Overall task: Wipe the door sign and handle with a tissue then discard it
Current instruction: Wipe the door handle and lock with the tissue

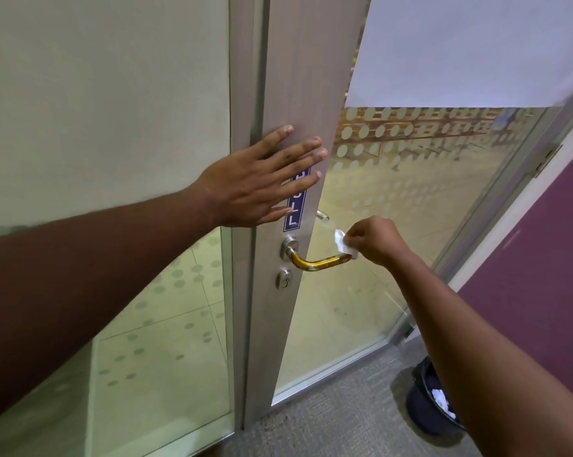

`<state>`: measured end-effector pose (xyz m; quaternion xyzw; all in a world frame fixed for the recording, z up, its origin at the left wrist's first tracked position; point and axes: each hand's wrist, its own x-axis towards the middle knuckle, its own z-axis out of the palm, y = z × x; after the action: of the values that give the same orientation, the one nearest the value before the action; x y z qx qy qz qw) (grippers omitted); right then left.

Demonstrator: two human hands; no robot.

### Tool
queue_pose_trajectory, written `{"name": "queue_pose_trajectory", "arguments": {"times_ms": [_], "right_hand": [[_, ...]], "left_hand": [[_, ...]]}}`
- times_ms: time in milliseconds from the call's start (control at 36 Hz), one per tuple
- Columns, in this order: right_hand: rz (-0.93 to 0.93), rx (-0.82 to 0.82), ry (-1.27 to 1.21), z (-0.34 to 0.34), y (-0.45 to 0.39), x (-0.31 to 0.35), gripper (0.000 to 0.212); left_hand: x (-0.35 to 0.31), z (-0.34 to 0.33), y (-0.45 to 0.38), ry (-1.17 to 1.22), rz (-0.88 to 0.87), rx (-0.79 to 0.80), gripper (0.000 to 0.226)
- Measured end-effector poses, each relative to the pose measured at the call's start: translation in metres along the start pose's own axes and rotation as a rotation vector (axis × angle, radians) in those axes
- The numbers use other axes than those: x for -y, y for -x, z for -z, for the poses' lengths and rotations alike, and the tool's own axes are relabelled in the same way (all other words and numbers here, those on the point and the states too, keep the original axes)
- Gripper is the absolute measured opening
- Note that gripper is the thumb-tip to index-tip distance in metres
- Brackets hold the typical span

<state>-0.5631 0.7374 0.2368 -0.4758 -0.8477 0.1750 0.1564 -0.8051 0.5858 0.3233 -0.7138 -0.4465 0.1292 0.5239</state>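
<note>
the left hand (245,186) lies flat on the door (298,77) with its fingers (295,153) spread wide and holding nothing, covering the top of the blue sign (295,209). the right hand (374,239) has its fingers pinched shut on a small crumpled white tissue (343,243), pressed to the free end of the brass-coloured handle (318,260) just below the sign. a dark bin (423,397) with white scraps inside stands on the carpet at lower right, partly hidden by the right forearm.
</note>
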Motion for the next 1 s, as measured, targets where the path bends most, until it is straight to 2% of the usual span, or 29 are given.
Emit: {"name": "queue_pose_trajectory", "arguments": {"times_ms": [83, 194, 333, 444, 750, 1000], "right_hand": [[-0.038, -0.010, -0.071, -0.004, 0.000, -0.003, 0.004], [-0.059, -0.047, -0.200, -0.013, 0.005, -0.008, 0.008], [-0.098, -0.087, -0.221, -0.026, 0.012, -0.008, 0.015], [-0.111, -0.195, -0.243, -0.038, 0.021, -0.006, 0.024], [-0.197, -0.289, -0.321, -0.051, 0.034, -0.001, 0.023], [-0.168, -0.380, -0.294, -0.060, 0.052, 0.014, 0.019]], "left_hand": [[-0.002, -0.005, 0.000, -0.035, -0.026, -0.015, 0.074], [-0.004, -0.009, 0.000, -0.054, -0.032, -0.031, 0.072], [-0.005, -0.012, -0.001, -0.069, -0.031, -0.043, 0.073], [-0.005, -0.013, -0.001, -0.069, -0.026, -0.038, 0.073], [-0.004, -0.005, 0.000, -0.106, -0.032, -0.026, 0.074], [-0.003, -0.003, 0.000, -0.115, -0.029, -0.032, 0.075]]}}
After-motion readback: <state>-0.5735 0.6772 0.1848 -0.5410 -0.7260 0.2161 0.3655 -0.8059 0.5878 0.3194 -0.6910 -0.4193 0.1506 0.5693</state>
